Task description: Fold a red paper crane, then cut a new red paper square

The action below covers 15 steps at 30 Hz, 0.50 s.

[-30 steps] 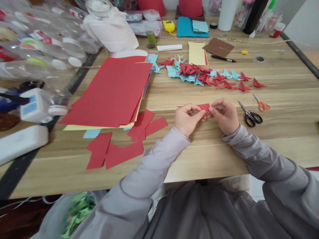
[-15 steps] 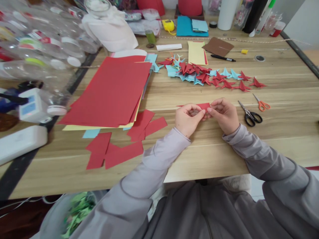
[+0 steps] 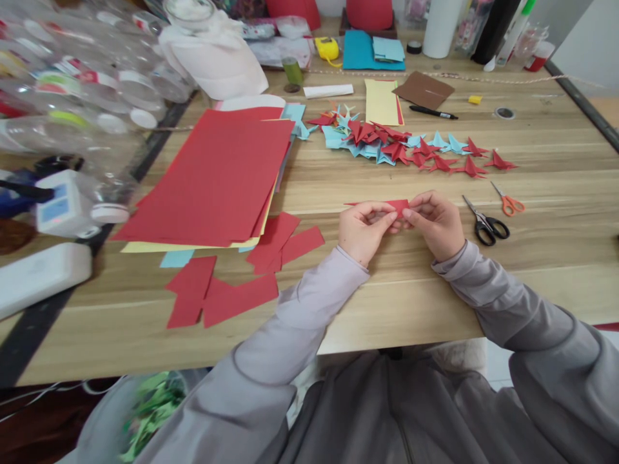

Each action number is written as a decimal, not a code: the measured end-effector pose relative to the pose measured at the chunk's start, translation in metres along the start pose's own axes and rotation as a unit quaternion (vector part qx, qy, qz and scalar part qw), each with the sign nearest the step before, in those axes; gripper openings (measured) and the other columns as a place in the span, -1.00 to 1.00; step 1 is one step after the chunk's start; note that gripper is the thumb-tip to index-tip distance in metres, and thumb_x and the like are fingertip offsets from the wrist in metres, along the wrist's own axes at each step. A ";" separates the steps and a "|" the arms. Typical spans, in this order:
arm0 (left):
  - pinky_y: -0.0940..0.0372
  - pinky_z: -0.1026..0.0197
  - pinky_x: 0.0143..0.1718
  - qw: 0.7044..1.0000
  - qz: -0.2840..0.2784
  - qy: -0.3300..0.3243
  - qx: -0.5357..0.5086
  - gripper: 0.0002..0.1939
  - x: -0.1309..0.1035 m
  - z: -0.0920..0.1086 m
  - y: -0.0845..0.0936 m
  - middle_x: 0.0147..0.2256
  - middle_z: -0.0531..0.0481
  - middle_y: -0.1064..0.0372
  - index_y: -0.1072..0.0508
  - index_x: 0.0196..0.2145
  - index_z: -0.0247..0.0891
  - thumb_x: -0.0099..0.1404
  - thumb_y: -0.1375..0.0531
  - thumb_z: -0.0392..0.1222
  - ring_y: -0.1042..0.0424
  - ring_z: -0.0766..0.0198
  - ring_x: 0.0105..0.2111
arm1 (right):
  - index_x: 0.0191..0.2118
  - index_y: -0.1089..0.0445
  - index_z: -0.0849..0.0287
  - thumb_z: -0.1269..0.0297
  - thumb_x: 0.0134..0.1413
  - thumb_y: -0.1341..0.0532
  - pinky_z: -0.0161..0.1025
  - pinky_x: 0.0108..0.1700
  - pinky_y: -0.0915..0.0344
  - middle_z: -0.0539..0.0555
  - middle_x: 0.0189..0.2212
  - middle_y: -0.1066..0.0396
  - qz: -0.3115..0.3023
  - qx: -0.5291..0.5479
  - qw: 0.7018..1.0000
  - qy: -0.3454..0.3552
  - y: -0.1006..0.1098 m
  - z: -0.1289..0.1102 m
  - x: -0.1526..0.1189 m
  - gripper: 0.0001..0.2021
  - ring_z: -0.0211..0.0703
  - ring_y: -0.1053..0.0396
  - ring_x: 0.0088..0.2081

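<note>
Between my two hands is a small piece of folded red paper (image 3: 399, 205), its thin pointed end sticking out to the left past my fingers. My left hand (image 3: 363, 229) pinches it from the left, thumb on top. At its right edge, the thumb and fingertips of my right hand (image 3: 435, 222) are closed on the paper. My fingers cover part of the folds. Beyond my hands lies a row of folded red paper cranes (image 3: 442, 163) mixed with blue paper cranes (image 3: 372, 151).
Black-handled scissors (image 3: 487, 227) and orange scissors (image 3: 510, 203) lie right of my hands. Left are a stack of red sheets (image 3: 217, 174) and cut red paper pieces (image 3: 242, 299). A black pen (image 3: 432, 112) and yellow paper strips (image 3: 381, 103) lie farther back. Plastic bottles (image 3: 87, 90) crowd the left.
My left thumb and fingers have shifted very slightly left on the red paper. Everything else looks the same.
</note>
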<state>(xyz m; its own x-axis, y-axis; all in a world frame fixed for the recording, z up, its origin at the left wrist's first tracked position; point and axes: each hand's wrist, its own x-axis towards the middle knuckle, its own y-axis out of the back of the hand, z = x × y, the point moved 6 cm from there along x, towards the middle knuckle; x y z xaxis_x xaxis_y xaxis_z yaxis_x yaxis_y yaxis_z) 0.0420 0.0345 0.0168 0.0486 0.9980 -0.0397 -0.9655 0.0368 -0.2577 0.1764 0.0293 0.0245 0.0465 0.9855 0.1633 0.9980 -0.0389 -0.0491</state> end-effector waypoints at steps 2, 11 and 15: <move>-0.41 0.20 -0.45 1.000 0.004 0.005 -0.009 -0.81 0.001 -0.002 0.001 -0.60 0.04 -0.43 -0.46 -0.50 -0.30 -0.11 -0.36 -0.22 -0.44 0.31 -0.58 | -0.40 -0.27 0.15 0.05 -0.23 -0.39 -0.28 -0.44 -0.41 -0.06 -0.56 -0.42 -0.002 0.007 1.000 -0.004 -0.001 0.001 0.000 -0.63 -0.29 -0.41 -0.55; -0.40 0.23 -0.49 1.000 0.004 0.003 0.001 -0.79 0.000 0.001 0.000 -0.61 0.05 -0.42 -0.46 -0.52 -0.32 -0.13 -0.37 -0.19 -0.43 0.32 -0.60 | -0.41 -0.28 0.18 0.09 -0.22 -0.39 -0.31 -0.47 -0.39 -0.05 -0.58 -0.42 -0.002 0.010 1.000 0.000 -0.001 0.000 -0.001 -0.65 -0.31 -0.40 -0.57; -0.40 0.24 -0.48 1.000 -0.005 -0.002 -0.015 -0.80 -0.002 0.002 -0.003 -0.60 0.02 -0.44 -0.46 -0.52 -0.32 -0.11 -0.37 -0.20 -0.45 0.31 -0.58 | -0.40 -0.28 0.17 0.08 -0.22 -0.39 -0.30 -0.47 -0.40 -0.05 -0.58 -0.42 -0.001 0.004 1.000 0.003 -0.001 -0.001 -0.001 -0.65 -0.30 -0.41 -0.56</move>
<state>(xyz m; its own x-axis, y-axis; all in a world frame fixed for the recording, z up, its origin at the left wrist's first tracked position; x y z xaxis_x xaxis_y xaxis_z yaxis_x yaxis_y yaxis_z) 0.0442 0.0326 0.0198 0.0573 0.9978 -0.0332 -0.9571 0.0454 -0.2863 0.1750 0.0282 0.0256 0.0448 0.9844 0.1702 0.9977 -0.0355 -0.0574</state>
